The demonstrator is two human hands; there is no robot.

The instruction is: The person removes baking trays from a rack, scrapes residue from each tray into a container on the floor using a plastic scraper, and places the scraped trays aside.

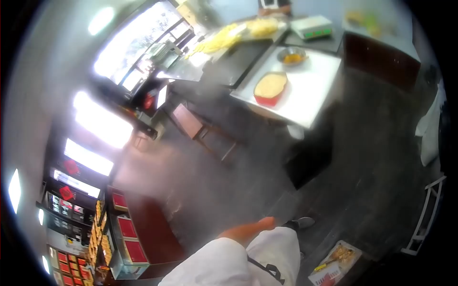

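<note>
My left hand [267, 223] is low in front of my white clothing [210, 264], its bare forearm stretched to the right above a shoe [305, 222]. Blur hides its fingers, and no object shows in it. At the bottom right is a pale tray [354, 261] with brownish pieces and a yellow-handled tool [327, 263] in it. A white slotted piece [325, 275] lies at its near end. A reddish patch beside that piece could be part of my right hand, but I cannot make it out.
Ahead, a white table [310, 78] bears a red box with a pale yellow top [271, 89] and a metal bowl [292, 56]. Behind are a scale [312, 28] and yellow dough-like sheets [219, 40]. A wooden chair [191, 124] stands left of it; a display counter [129, 238] lines the left.
</note>
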